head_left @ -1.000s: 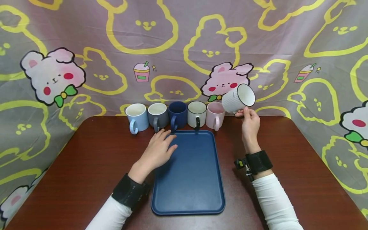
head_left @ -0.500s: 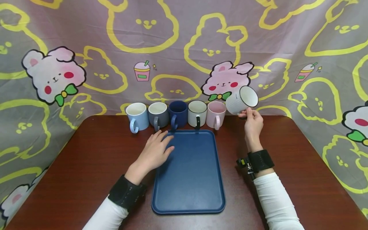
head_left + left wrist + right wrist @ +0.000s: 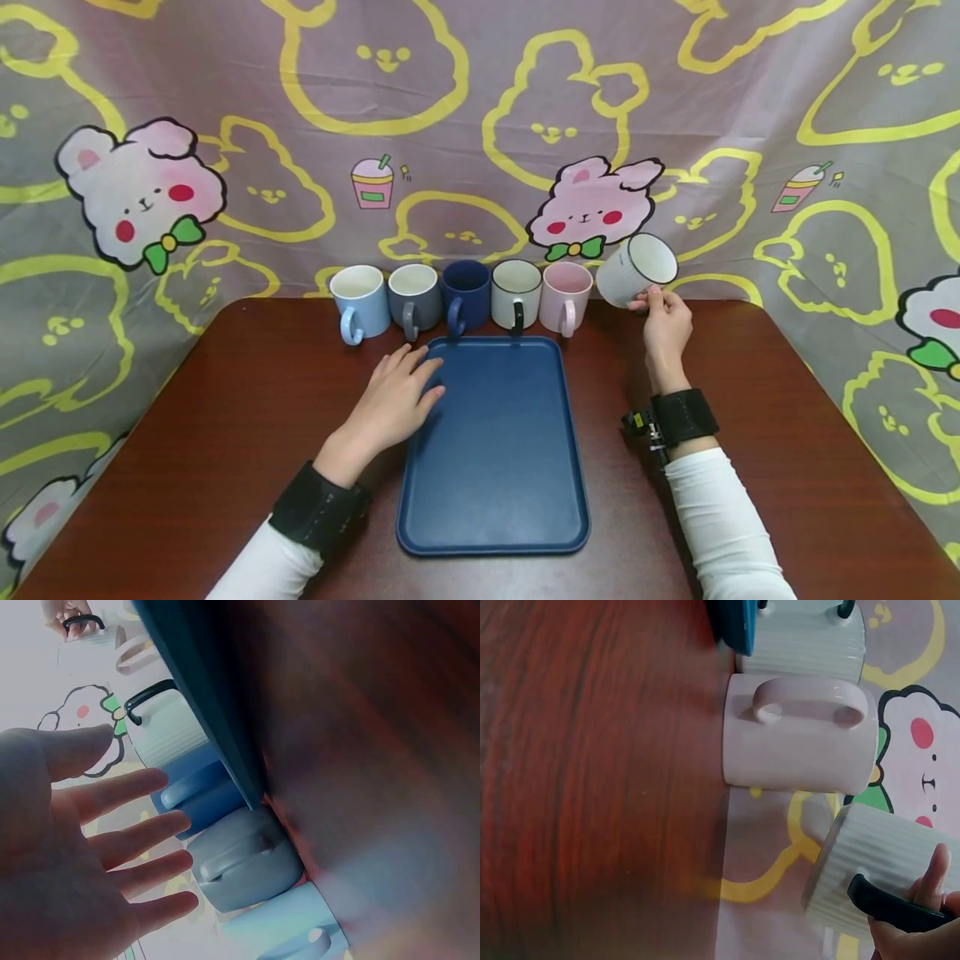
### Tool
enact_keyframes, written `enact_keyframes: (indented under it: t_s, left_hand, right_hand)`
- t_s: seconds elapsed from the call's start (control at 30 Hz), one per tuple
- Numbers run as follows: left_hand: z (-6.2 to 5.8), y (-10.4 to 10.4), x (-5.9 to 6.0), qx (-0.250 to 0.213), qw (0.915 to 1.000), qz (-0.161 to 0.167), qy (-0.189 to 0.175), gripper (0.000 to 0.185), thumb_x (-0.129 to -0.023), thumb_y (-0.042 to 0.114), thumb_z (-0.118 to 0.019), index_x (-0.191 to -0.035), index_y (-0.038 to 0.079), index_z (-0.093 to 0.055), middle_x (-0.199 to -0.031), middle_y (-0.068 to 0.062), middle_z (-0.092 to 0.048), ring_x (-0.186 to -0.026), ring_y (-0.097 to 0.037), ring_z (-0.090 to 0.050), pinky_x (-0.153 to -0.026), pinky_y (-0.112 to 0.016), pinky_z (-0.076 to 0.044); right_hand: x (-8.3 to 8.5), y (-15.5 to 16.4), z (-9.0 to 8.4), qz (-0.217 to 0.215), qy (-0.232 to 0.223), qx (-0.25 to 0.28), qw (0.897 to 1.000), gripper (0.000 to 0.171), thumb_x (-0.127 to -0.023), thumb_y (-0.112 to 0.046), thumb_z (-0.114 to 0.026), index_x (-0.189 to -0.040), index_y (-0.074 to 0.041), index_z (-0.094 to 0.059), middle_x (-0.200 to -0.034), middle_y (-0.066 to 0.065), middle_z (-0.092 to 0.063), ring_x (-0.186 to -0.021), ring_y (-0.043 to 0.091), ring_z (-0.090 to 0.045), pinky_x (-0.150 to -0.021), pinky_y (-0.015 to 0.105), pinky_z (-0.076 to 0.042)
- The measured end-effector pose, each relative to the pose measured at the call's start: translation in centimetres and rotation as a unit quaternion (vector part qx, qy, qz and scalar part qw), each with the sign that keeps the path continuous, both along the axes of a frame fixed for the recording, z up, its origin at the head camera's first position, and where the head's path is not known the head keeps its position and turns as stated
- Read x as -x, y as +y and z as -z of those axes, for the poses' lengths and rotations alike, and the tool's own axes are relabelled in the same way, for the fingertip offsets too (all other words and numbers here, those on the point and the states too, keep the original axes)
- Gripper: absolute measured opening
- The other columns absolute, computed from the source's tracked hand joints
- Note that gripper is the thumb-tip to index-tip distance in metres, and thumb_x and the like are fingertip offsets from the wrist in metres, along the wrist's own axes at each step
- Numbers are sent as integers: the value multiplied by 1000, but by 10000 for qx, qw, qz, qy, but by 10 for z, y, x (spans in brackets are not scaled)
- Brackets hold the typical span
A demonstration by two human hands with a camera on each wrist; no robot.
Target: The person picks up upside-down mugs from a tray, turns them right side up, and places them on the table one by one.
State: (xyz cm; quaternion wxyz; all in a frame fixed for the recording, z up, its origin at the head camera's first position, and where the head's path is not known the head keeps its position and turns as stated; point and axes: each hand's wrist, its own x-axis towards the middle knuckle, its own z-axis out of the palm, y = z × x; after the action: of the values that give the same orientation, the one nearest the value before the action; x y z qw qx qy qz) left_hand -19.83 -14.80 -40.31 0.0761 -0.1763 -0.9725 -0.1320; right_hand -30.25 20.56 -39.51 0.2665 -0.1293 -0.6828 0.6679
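Note:
My right hand [image 3: 667,329] grips a white ribbed mug [image 3: 624,277] by its black handle [image 3: 892,906]. This mug is tilted, its dark-rimmed mouth turned up to the right, and hangs above the table's back edge. My left hand [image 3: 382,408] has its fingers spread over the left edge of a blue tray [image 3: 495,467] and holds nothing; the left wrist view shows its bare palm. Behind the tray stands a row of upright mugs: light blue [image 3: 362,293], grey [image 3: 415,292], navy [image 3: 467,293], white with a black handle [image 3: 513,292] and pink [image 3: 564,292].
The tray lies flat on a brown wooden table [image 3: 247,433], its back edge close to the mug handles. A patterned cloth [image 3: 450,150] hangs right behind the row of mugs.
My right hand has moved a little right and down with the white mug. My left hand has drifted slightly left and back from the mugs.

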Motion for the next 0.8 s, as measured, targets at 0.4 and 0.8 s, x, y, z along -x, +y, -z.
enact_keyframes:
  t_s: [0.4, 0.8]
  left_hand:
    - [0, -7, -2, 23, 10000, -21, 23, 45, -94, 31, -57, -131, 5, -55, -142, -22, -44, -137, -42, -31, -110, -60, -24]
    - [3, -18, -8, 73, 9998, -155, 85, 44, -93, 30, -59, -130, 5, -56, -140, -22, -47, -136, -43, -33, -109, -62, -23]
  right_hand:
    - [3, 3, 11, -67, -513, -566, 9971, 30, -98, -30, -51, -93, -3, -65, -57, -16, -60, -72, 1, -60, -68, 16, -39]
    - [1, 3, 15, -340, -928, -1007, 9900, 38, -98, -37, -49, -101, -3, -66, -70, -3, -68, -95, 26, -65, -80, 19, -46]
